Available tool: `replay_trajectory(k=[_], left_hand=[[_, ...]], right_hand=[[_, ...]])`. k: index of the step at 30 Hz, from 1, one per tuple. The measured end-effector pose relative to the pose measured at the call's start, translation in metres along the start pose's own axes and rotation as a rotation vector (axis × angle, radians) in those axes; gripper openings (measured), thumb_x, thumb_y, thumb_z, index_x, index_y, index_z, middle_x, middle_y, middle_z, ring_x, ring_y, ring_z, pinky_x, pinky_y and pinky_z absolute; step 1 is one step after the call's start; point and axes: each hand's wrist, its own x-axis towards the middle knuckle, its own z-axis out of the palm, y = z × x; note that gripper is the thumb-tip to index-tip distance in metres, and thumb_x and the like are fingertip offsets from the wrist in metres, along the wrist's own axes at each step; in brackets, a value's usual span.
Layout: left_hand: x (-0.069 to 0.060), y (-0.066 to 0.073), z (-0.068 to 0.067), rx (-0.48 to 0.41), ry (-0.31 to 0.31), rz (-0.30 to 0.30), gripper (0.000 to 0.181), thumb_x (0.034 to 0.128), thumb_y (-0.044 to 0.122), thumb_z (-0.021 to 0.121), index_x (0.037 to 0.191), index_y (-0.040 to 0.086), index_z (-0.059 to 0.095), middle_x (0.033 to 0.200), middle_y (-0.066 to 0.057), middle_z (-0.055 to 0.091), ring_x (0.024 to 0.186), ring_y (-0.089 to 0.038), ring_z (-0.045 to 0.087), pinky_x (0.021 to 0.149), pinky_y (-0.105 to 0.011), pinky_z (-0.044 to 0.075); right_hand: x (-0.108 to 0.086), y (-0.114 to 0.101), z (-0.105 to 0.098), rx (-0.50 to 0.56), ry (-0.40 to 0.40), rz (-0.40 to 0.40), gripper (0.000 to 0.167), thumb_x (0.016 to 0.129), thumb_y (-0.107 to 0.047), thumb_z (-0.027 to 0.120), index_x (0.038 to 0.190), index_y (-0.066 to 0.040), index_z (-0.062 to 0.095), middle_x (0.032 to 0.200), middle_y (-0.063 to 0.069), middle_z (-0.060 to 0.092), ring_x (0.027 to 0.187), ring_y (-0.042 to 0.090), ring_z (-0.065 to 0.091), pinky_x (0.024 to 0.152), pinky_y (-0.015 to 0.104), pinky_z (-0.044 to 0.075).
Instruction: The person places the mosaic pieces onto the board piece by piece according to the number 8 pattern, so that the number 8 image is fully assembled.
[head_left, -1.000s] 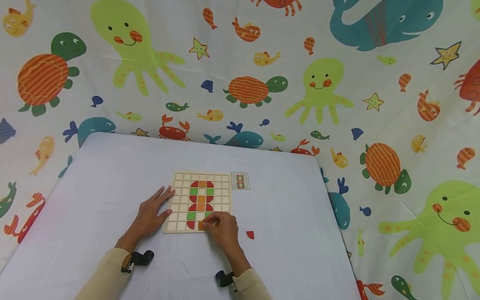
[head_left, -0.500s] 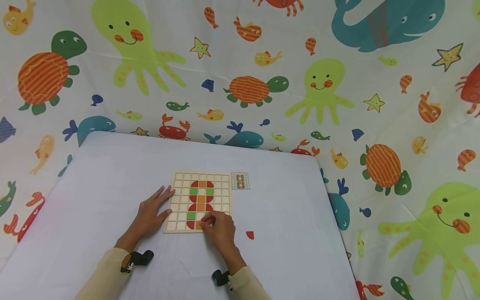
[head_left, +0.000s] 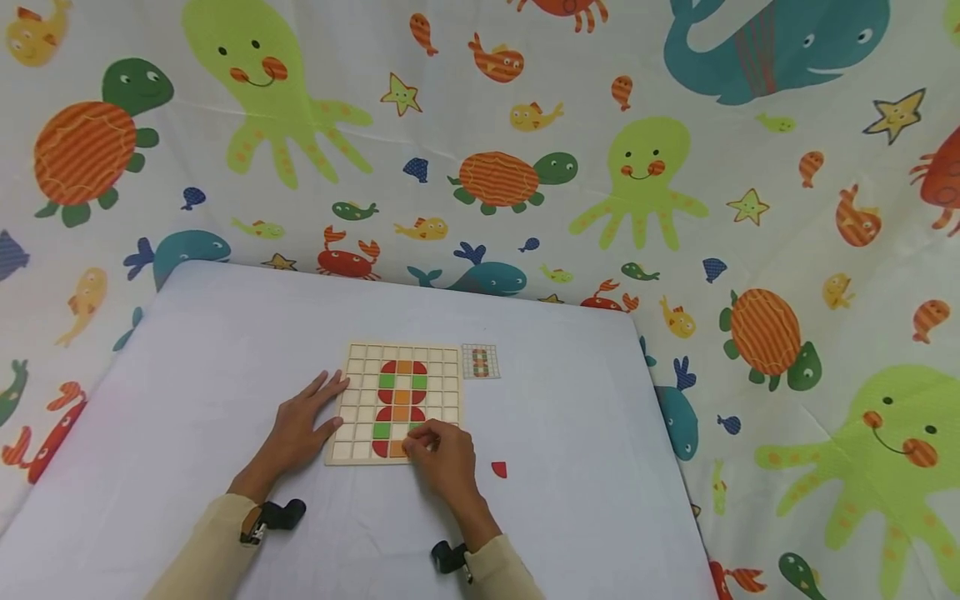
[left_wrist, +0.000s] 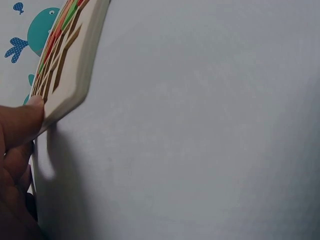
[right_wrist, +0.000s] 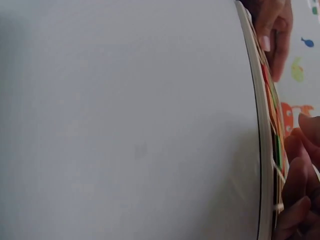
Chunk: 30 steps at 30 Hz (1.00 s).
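Note:
A square wooden grid board (head_left: pixel 360 417) lies on the white table, with red, green and orange tiles forming a figure in its cells. My left hand (head_left: pixel 294 432) rests at the board's left edge, fingers spread; in the left wrist view its thumb (left_wrist: pixel 25 120) touches the rim near a corner. My right hand (head_left: pixel 446 458) is over the near rows, with curled fingers. Its thumb and index fingertips pinch at the right side of an orange square tile (head_left: pixel 397 449) in the bottom row. That hand hides the cells to the right of this tile.
A red quarter-round tile (head_left: pixel 499 470) lies loose on the table, right of the right hand. A small printed pattern card (head_left: pixel 481 362) lies by the board's upper right corner. Behind the table hangs a curtain (head_left: pixel 480 100) with sea animals.
The orange tile, partly covered by the fingers earlier, now shows flatter beside the red corner tile. The right hand shifted slightly left, then back. The left hand stays at the board's edge.

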Motion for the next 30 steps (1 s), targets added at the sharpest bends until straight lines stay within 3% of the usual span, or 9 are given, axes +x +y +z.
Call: replay_trajectory(k=[6, 19, 26, 30], left_hand=[[0.001, 0.0, -0.001, 0.009, -0.005, -0.006, 0.069, 0.0973, 0.01, 0.074, 0.16, 0.008, 0.046, 0.171, -0.022, 0.035, 0.159, -0.05, 0.028, 0.115, -0.08, 0.027], [0.001, -0.002, 0.001, 0.013, 0.004, 0.007, 0.068, 0.0971, 0.011, 0.074, 0.159, 0.009, 0.047, 0.17, -0.021, 0.037, 0.159, -0.05, 0.028, 0.114, -0.08, 0.029], [0.0, -0.001, -0.001, 0.017, -0.008, 0.003, 0.068, 0.0976, 0.011, 0.074, 0.16, 0.009, 0.046, 0.171, -0.021, 0.036, 0.159, -0.05, 0.028, 0.114, -0.079, 0.029], [0.0, -0.001, 0.0, 0.022, -0.01, -0.002, 0.068, 0.0977, 0.011, 0.074, 0.16, 0.009, 0.046, 0.171, -0.02, 0.036, 0.159, -0.05, 0.028, 0.115, -0.079, 0.028]], right_hand=[[-0.005, 0.017, -0.026, 0.049, 0.059, -0.002, 0.008, 0.09, -0.019, 0.086, 0.096, -0.021, 0.082, 0.077, -0.009, 0.073, 0.07, 0.002, 0.056, 0.061, 0.019, 0.048], [-0.027, 0.067, -0.088, -0.046, 0.156, 0.137, 0.019, 0.084, -0.013, 0.09, 0.096, -0.023, 0.081, 0.075, -0.009, 0.071, 0.066, 0.008, 0.058, 0.06, 0.022, 0.047], [-0.039, 0.08, -0.105, -0.145, 0.124, 0.203, 0.02, 0.082, -0.016, 0.091, 0.098, -0.023, 0.081, 0.078, -0.008, 0.067, 0.076, 0.01, 0.057, 0.065, 0.025, 0.045], [-0.041, 0.082, -0.107, -0.194, 0.085, 0.202, 0.017, 0.084, -0.015, 0.09, 0.095, -0.024, 0.08, 0.081, -0.008, 0.066, 0.078, 0.01, 0.057, 0.069, 0.025, 0.046]])
